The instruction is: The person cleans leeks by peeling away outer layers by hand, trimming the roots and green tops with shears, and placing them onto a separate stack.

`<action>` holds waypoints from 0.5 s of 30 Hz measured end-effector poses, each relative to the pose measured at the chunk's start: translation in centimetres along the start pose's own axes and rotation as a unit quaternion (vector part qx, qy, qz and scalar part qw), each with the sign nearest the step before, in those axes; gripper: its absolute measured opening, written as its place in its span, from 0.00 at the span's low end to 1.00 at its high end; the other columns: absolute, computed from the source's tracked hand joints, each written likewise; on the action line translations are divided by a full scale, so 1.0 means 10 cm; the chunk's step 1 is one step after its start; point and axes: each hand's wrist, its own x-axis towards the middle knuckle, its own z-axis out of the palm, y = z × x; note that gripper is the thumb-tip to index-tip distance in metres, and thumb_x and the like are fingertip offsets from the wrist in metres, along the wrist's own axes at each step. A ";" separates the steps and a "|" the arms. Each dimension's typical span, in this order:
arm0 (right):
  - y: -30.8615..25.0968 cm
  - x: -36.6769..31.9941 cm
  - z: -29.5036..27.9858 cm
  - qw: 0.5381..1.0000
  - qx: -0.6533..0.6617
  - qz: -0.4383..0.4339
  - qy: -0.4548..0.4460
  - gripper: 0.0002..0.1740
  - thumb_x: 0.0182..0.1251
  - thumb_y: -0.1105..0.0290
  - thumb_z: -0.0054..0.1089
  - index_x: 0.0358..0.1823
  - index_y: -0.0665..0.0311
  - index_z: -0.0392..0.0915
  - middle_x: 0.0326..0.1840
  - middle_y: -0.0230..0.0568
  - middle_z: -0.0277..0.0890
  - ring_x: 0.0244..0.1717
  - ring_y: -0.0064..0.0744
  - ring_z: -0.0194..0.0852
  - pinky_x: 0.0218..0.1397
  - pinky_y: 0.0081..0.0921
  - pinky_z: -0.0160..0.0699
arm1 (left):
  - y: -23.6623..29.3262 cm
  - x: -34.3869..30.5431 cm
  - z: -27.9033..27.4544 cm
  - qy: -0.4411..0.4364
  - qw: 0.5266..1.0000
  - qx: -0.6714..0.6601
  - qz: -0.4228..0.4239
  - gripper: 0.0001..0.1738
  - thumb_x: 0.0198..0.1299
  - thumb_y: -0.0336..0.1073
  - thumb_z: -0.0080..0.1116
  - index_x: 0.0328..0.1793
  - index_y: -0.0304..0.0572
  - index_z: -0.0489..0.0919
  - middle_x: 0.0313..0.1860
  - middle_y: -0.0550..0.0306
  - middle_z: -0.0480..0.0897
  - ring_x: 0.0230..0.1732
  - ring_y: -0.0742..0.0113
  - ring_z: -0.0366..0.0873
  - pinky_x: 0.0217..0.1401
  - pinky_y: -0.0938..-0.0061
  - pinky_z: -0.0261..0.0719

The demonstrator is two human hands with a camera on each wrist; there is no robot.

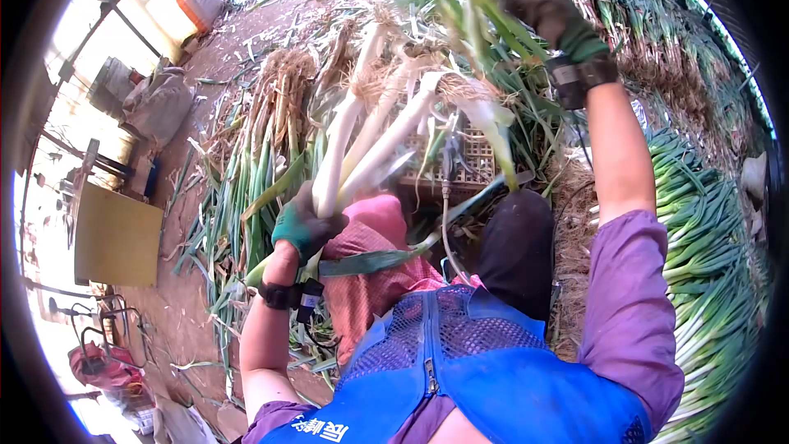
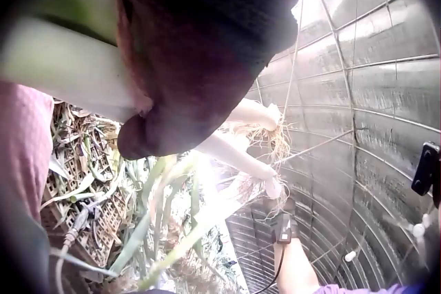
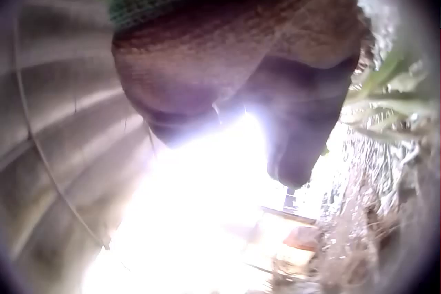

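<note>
My left hand (image 1: 308,222), in a green and dark work glove, grips several thick green onions (image 1: 341,136) near my lap. Their white stalks fan upward with the stringy roots at the top, and a long leaf trails across my thigh. In the left wrist view the gloved fingers (image 2: 186,80) wrap the stalks. My right hand (image 1: 546,12), gloved too, is raised at the upper right and blurred. Beside it a blurred leafy stalk (image 1: 472,0) overlaps the loose leaves. In the right wrist view the thumb (image 3: 296,163) stands apart from the fingers, with bright light between.
A woven plastic crate (image 1: 477,156) stands before my knees, a thin hose (image 1: 446,222) hanging in front. Untrimmed green onions (image 1: 271,115) are heaped at left. A long row of cleaned ones (image 1: 699,279) lies at right, more piles (image 1: 657,41) behind. A yellow board (image 1: 119,234) stands far left.
</note>
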 end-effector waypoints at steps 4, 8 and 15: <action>-0.89 -0.04 0.39 0.874 0.264 0.322 -0.252 0.37 0.59 0.84 0.61 0.72 0.55 0.66 0.70 0.48 0.66 0.63 0.40 0.73 0.68 0.35 0.78 | 0.14 -0.13 0.02 0.012 0.998 0.045 0.038 0.30 0.44 0.47 0.71 0.54 0.45 0.77 0.41 0.42 0.85 0.43 0.42 0.84 0.47 0.56 0.80; -1.29 -0.79 0.60 0.816 0.407 0.356 -0.204 0.41 0.63 0.81 0.63 0.78 0.60 0.57 0.75 0.44 0.65 0.69 0.36 0.68 0.75 0.34 0.67 | 0.23 -0.19 0.11 0.016 0.993 0.095 0.069 0.30 0.45 0.48 0.70 0.54 0.46 0.76 0.41 0.42 0.85 0.44 0.40 0.83 0.45 0.54 0.80; -1.42 -1.15 0.27 0.856 0.369 0.338 -0.129 0.17 0.71 0.68 0.58 0.58 0.65 0.77 0.57 0.41 0.80 0.50 0.31 0.82 0.57 0.24 0.83 | 0.25 -0.26 0.34 0.042 0.985 0.150 0.066 0.31 0.44 0.44 0.74 0.56 0.45 0.76 0.42 0.45 0.85 0.44 0.47 0.84 0.48 0.58 0.80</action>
